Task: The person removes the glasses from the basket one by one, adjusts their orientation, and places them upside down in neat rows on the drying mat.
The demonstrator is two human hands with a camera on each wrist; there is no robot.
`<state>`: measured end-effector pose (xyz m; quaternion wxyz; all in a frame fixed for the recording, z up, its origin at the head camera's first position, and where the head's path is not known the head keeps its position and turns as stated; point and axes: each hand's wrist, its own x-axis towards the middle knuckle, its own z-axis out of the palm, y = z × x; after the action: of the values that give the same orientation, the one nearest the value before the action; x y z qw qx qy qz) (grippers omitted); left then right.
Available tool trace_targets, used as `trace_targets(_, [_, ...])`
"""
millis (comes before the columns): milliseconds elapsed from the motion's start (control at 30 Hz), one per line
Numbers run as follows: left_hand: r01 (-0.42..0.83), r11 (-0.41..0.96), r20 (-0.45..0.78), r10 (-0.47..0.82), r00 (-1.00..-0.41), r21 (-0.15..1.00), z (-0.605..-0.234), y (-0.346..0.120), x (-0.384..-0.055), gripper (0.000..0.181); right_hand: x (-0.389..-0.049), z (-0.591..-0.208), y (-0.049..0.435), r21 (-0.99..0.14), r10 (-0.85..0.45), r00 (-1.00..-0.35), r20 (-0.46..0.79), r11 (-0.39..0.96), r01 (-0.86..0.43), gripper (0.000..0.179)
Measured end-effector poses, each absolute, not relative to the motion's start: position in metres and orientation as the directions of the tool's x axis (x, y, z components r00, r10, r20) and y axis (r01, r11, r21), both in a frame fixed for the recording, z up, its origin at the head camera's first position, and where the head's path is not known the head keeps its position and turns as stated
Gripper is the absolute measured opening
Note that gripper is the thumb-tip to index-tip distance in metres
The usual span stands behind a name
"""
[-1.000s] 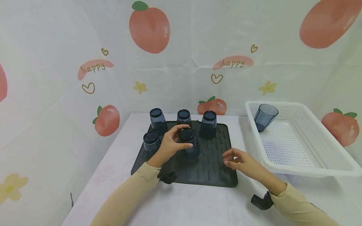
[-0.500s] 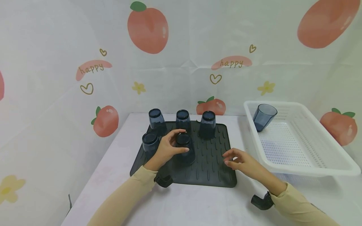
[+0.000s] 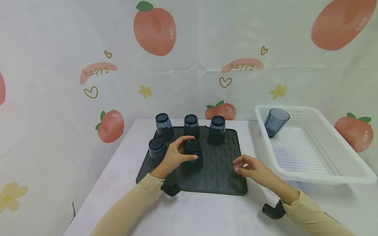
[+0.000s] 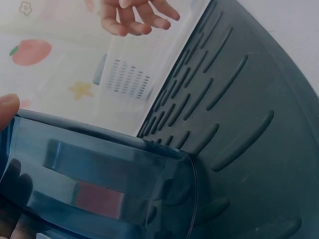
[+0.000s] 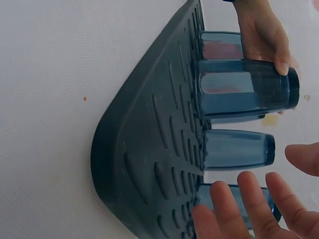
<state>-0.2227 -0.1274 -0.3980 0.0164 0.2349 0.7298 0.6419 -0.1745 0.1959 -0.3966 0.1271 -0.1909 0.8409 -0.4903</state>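
My left hand (image 3: 173,155) grips a blue tinted drinking glass (image 3: 193,162) near its upturned base, thumb on one side and fingers on the other. The glass stands upside down, its rim down on the black ridged drying mat (image 3: 221,177). In the left wrist view this glass (image 4: 94,174) fills the lower left. Beside it on the left is another upturned glass (image 3: 157,152). Behind them runs a row with a left glass (image 3: 164,125), a middle glass (image 3: 192,126) and a right glass (image 3: 217,131). My right hand (image 3: 251,168) hovers near the mat's right edge, fingers loosely bent, holding nothing.
A white perforated plastic basket (image 3: 298,177) stands on the right of the table (image 3: 206,216). One blue glass (image 3: 276,122) leans inside its back left corner. Behind the table hangs a peach-printed cloth (image 3: 189,88).
My left hand has brought the held glass slightly left and toward me, down onto the mat; it stays still over the last half second. The right hand has hardly moved.
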Motion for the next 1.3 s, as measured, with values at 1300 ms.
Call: trace_targets(1300, [0.307, 0.134, 0.232, 0.399, -0.887, 0.942, -0.402, -0.132, -0.224, 0.068, -0.171, -0.401, 0.195, -0.881, -0.434, -0.899, -0.053, 0.445, -0.163, 0.035])
